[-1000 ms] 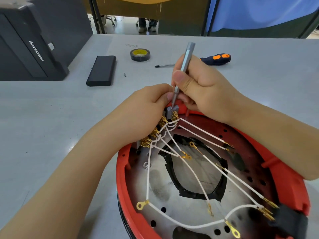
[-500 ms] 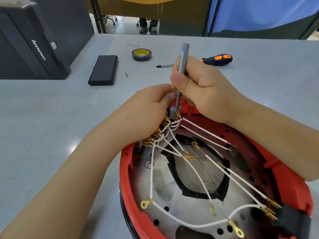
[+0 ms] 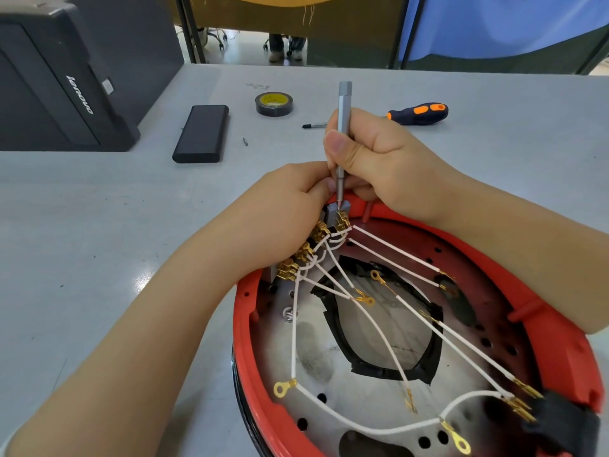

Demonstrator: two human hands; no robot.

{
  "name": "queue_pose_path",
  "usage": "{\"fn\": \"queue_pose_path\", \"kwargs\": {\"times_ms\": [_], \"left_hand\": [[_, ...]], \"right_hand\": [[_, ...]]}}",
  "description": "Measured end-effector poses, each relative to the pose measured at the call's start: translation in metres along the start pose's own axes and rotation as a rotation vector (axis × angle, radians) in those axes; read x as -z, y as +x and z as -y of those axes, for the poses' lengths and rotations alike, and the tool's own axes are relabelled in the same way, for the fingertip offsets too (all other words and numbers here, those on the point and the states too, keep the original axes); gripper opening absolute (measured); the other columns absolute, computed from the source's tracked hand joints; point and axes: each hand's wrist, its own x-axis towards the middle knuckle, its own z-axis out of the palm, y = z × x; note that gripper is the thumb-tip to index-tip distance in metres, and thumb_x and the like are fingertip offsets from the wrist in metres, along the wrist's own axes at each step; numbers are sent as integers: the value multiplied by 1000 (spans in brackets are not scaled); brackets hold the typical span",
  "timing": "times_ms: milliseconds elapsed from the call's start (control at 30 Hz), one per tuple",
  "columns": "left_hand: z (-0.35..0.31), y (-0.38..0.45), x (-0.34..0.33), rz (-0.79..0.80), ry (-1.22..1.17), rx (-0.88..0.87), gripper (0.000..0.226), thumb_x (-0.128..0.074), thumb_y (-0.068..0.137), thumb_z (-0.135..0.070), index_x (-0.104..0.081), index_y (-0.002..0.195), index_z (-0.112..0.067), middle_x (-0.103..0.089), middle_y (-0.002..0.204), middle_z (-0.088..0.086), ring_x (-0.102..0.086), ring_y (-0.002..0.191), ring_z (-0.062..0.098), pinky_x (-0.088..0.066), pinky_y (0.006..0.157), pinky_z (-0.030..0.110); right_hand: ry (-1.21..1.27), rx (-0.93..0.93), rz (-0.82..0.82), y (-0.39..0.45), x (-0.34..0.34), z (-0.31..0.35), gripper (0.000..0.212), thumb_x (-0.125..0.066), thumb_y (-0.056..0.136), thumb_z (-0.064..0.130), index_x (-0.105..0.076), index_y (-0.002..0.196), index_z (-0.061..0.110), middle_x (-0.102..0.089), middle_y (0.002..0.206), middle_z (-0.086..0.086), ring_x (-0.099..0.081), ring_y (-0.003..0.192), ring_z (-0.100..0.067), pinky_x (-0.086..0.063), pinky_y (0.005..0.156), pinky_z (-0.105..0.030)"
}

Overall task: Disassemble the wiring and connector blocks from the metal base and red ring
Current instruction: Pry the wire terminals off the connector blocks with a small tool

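Straightened upright, slim driver point(image 3: 342, 127) in right-hand point(image 3: 379, 166) grip — left hand point(image 3: 283, 206) pinching connector block point(image 3: 336, 214) — grey table point(image 3: 99, 225).

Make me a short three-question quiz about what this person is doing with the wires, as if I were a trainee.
1. True or false: the right hand holds the grey driver upright, tip down at the connector block.
2. Which lies unused on the table? A: orange-and-black screwdriver; B: pliers; C: hammer.
3. Fill in: the white wires end in gold ____.

Key:
1. True; the left hand steadies the block.
2. A; it lies beyond the hands, right of the tape roll.
3. Terminals; several hang loose over the metal base inside the red ring.
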Motion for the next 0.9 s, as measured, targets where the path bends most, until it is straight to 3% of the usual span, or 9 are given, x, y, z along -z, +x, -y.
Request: {"fn": "queue_pose_path", "kwargs": {"times_ms": [100, 200, 267, 400, 500, 633, 700, 800, 900], "left_hand": [[0, -1, 0, 9, -19, 4, 29, -36, 101, -24, -64, 111, -27, -67, 86, -11, -57, 72, 8, -41, 63, 17], [0, 0, 0, 18, -27, 13, 29, -36, 101, -25, -64, 110, -26, -68, 76, -15, -55, 57, 8, -42, 55, 18], [1, 1, 0, 21, -36, 23, 29, -36, 101, -24, -63, 110, -23, -66, 69, -20, -58, 61, 9, -41, 52, 15], [2, 1, -1, 12, -8, -7, 28, -36, 101, -28, -63, 110, -26, -69, 77, -12, -56, 64, 4, -42, 58, 16], [3, 0, -2, -3, 15, -25, 28, -36, 101, -30, -63, 106, -28, -59, 58, -18, -52, 54, -4, -39, 51, 11], [3, 0, -1, -3, 20, -23, 27, -36, 101, -31, -63, 102, -30, -61, 65, -17, -53, 62, -3, -39, 58, 10], [2, 0, -2, -2, 18, -23, 28, -36, 101, -30, -63, 106, -28, -63, 73, -8, -54, 68, 3, -40, 63, 14], [2, -1, -2, -1, 24, -18, 28, -36, 101, -29, -63, 106, -26, -61, 61, -15, -53, 58, 1, -39, 56, 14], [1, -1, -2, 0, 33, -17, 29, -36, 101, -30, -63, 108, -25, -68, 84, -4, -57, 71, 8, -41, 64, 21]], "right_hand": [[41, -22, 15, 0, 0, 2, 24, -38, 102, 15, -43, 79, 15, -41, 68, 0, -44, 43, 4, -36, 44, -6], [70, -37, 20, 1, 1, 3, 23, -38, 102, 14, -43, 79, 12, -40, 71, -4, -45, 42, 4, -36, 43, -6], [49, -36, 18, 0, 1, 2, 23, -38, 102, 15, -43, 80, 12, -40, 70, -2, -45, 42, 5, -36, 43, -6], [23, 4, -42, -3, 1, -1, 24, -38, 102, 16, -46, 80, 17, -46, 59, 15, -48, 45, 5, -37, 45, -6], [-48, 42, -70, -6, 2, -1, 23, -38, 103, 19, -45, 81, 23, -49, 53, 23, -49, 49, 6, -37, 49, -7], [-85, 53, -76, -8, 3, -1, 22, -38, 102, 20, -44, 81, 22, -47, 55, 22, -48, 49, 4, -36, 49, -8], [-101, 48, -70, -8, 3, -1, 21, -38, 102, 21, -44, 82, 21, -45, 57, 17, -47, 48, 3, -35, 49, -8], [-109, 36, -61, -7, 2, -1, 21, -39, 102, 20, -44, 81, 21, -41, 64, 12, -46, 48, 3, -35, 48, -9], [-99, 10, -59, -4, 2, -1, 24, -40, 102, 21, -45, 79, 22, -42, 64, 12, -47, 46, 4, -35, 47, -8]]}}
